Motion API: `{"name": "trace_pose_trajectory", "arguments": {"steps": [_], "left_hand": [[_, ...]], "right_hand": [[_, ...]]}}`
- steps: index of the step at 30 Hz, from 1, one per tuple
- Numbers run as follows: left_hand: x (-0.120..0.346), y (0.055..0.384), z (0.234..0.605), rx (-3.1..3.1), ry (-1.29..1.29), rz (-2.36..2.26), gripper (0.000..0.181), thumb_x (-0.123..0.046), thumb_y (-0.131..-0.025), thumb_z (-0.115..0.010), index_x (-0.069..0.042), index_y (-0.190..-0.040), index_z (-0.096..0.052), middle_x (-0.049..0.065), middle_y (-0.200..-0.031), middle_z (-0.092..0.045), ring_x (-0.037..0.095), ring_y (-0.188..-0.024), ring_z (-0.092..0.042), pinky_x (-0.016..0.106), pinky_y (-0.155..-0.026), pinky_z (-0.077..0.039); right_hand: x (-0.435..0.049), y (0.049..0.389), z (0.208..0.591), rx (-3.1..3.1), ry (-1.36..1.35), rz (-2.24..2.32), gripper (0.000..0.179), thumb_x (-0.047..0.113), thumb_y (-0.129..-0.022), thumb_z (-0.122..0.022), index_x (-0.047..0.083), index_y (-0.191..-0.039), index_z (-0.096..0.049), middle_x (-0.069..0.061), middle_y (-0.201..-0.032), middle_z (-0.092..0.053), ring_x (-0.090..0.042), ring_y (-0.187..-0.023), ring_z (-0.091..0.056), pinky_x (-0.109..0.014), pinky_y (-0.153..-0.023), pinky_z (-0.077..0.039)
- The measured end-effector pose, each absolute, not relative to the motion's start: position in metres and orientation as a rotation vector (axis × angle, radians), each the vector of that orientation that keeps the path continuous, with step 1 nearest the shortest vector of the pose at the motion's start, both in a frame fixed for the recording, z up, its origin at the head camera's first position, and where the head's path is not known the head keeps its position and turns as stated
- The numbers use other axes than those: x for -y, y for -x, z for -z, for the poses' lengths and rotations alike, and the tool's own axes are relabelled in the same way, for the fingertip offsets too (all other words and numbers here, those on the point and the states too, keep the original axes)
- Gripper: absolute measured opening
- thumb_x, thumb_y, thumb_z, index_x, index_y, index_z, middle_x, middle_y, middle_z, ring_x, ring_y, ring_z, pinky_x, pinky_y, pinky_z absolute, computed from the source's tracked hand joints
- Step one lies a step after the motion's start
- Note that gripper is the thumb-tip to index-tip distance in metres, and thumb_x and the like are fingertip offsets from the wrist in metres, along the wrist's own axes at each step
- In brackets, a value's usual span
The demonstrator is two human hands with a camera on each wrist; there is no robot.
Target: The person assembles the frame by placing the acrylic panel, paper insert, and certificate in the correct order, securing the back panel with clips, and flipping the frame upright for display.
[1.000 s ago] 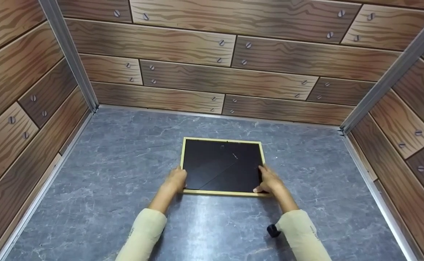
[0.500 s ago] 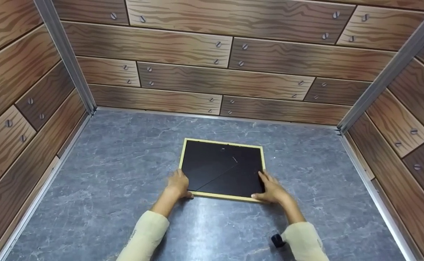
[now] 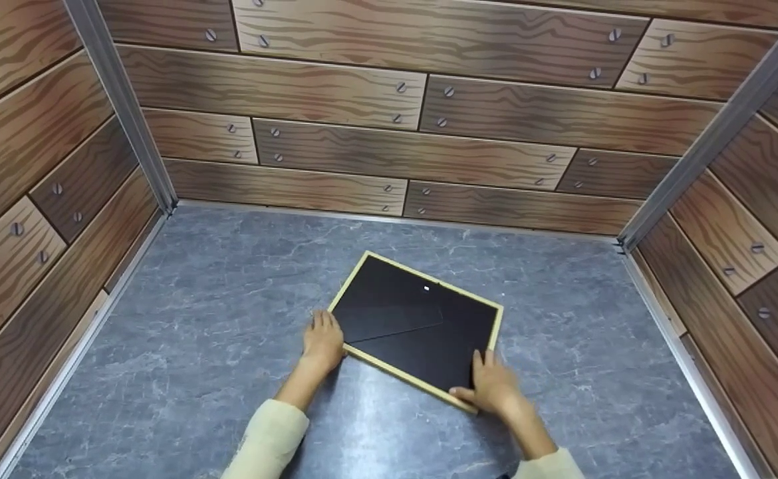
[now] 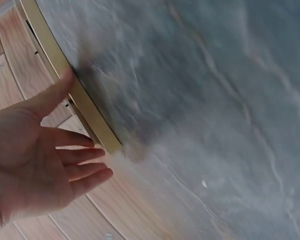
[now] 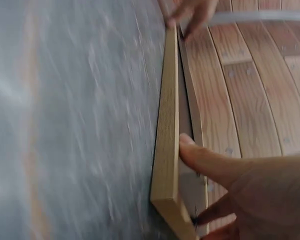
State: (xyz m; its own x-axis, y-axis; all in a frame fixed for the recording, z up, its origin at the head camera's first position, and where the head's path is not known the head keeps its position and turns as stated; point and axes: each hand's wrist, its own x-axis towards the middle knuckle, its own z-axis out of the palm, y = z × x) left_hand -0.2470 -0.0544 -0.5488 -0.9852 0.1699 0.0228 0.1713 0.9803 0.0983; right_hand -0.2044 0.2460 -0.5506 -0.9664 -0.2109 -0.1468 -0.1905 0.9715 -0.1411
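Note:
A picture frame (image 3: 409, 313) with a yellow border and black back lies back-up on the grey marbled surface, turned at an angle. The outline of a fold-out stand shows on its back. My left hand (image 3: 323, 342) is at the frame's left corner; in the left wrist view its thumb (image 4: 57, 95) touches the border and the other fingers are fairly straight near the corner. My right hand (image 3: 495, 382) grips the near right corner. In the right wrist view its thumb (image 5: 195, 150) lies on the inner edge of the border, with the fingers round the adjoining side.
Walls with a wood-plank print stand at the back (image 3: 336, 140), left (image 3: 23, 193) and right (image 3: 755, 219). Metal strips (image 3: 113, 106) run up the corners. The marbled surface (image 3: 229, 279) extends around the frame. A dark object edge shows by the right sleeve (image 3: 548, 466).
The picture frame has turned clockwise, its right side coming nearer to me. My right hand has moved toward me with its corner, while the left hand has stayed near the left corner.

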Motion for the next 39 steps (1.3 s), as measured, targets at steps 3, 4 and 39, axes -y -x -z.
{"name": "trace_pose_trajectory", "arguments": {"steps": [3, 4, 39], "left_hand": [[0.043, 0.246, 0.567, 3.09, 0.269, 0.066, 0.044, -0.013, -0.087, -0.055, 0.014, -0.122, -0.049, 0.026, -0.129, -0.045, 0.037, -0.122, -0.039, 0.044, -0.089, -0.041], [0.037, 0.253, 0.593, 3.035, 0.279, 0.035, 0.038, -0.009, -0.09, -0.047, 0.014, -0.12, -0.051, 0.026, -0.128, -0.046, 0.038, -0.122, -0.038, 0.044, -0.087, -0.042], [-0.065, 0.16, 0.538, 3.355, 0.645, -0.073, 0.09, -0.067, -0.076, -0.051, -0.001, -0.136, -0.042, 0.021, -0.14, -0.035, 0.039, -0.129, -0.028, 0.04, -0.104, -0.025]], "right_hand": [[-0.24, 0.195, 0.548, -2.948, 0.28, 0.177, 0.089, 0.05, -0.075, -0.069, -0.018, -0.124, -0.04, -0.038, -0.121, -0.037, -0.049, -0.103, -0.047, -0.055, -0.079, -0.043], [-0.24, 0.193, 0.546, -2.936, 0.276, 0.202, 0.087, 0.048, -0.075, -0.07, -0.018, -0.123, -0.041, -0.039, -0.121, -0.036, -0.049, -0.101, -0.049, -0.056, -0.079, -0.043], [-0.274, 0.218, 0.567, -3.082, 0.447, 0.437, 0.056, 0.027, -0.089, -0.06, -0.005, -0.132, -0.044, -0.031, -0.133, -0.038, -0.047, -0.118, -0.038, -0.056, -0.092, -0.034]]}}
